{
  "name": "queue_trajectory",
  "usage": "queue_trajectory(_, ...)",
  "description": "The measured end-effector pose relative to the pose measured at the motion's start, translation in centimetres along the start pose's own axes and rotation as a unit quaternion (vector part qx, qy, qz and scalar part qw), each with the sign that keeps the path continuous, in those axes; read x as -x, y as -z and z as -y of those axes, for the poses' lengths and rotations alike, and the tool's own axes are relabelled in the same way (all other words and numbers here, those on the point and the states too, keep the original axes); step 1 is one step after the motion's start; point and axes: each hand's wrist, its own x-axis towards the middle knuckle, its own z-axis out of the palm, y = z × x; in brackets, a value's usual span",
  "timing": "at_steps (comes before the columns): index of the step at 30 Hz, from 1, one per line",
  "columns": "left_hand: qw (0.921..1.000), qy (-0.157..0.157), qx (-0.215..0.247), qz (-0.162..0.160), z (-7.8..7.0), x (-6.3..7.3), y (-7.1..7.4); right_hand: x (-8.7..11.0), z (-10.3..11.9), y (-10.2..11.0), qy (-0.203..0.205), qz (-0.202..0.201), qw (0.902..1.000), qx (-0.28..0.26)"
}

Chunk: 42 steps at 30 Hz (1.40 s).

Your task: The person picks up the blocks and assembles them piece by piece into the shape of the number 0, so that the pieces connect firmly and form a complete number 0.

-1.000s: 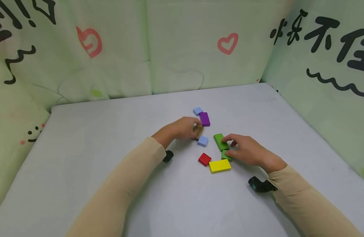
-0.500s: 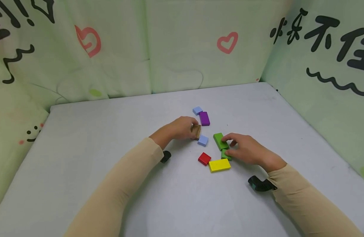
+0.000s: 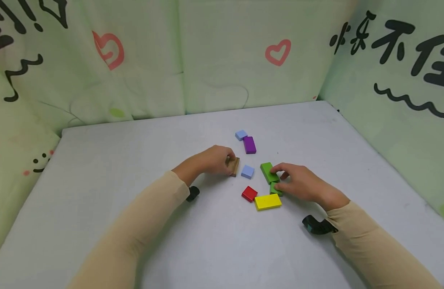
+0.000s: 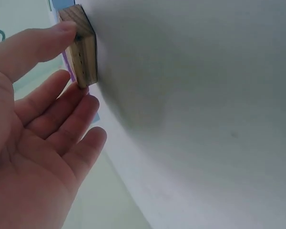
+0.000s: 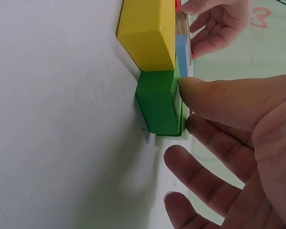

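Note:
My left hand pinches a plain wooden block between thumb and fingers. In the left wrist view the thumb lies on one end of this wooden block, with fingertips near its other end. My right hand rests at two green blocks, a longer one and a small one. Its thumb touches the small green block in the right wrist view, the index finger reaches the longer one, and the other fingers are spread loosely.
A yellow block adjoins the small green one, with a red block at its left corner. One light blue block lies between the hands. Farther back, a purple block meets another light blue block. Printed curtains surround the white table.
The left hand has drawn the wooden block left and slightly nearer, away from the purple and light blue blocks. My right hand has stayed at the green blocks.

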Motion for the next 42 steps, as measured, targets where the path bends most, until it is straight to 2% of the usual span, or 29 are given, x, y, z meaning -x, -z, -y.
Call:
queue_trajectory(8, 0.9997, -0.017, 0.003, 0.014, 0.5, 1.2, 0.0, 0.1, -0.1, 0.0, -0.004, 0.003, 1.0000, -0.002)
queue_trajectory(18, 0.9960, -0.053, -0.007, 0.072, -1.2, 2.6, 0.0, 0.2, -0.1, 0.0, -0.004, 0.003, 1.0000, -0.005)
queue_trajectory(26, 0.9943, -0.060, -0.030, 0.083, -1.7, 3.2, 0.2, 0.1, -0.1, 0.0, 0.003, 0.000, 1.0000, -0.006)
queue_trajectory(33, 0.9927, -0.074, -0.032, 0.089, -1.9, 3.2, 0.0, 0.1, -0.2, 0.0, 0.016, -0.004, 0.9998, -0.008)
queue_trajectory(42, 0.9950, -0.063, -0.038, 0.067, -2.2, 2.3, -0.5, 0.0, -0.2, -0.1, 0.017, -0.006, 0.9998, -0.001)
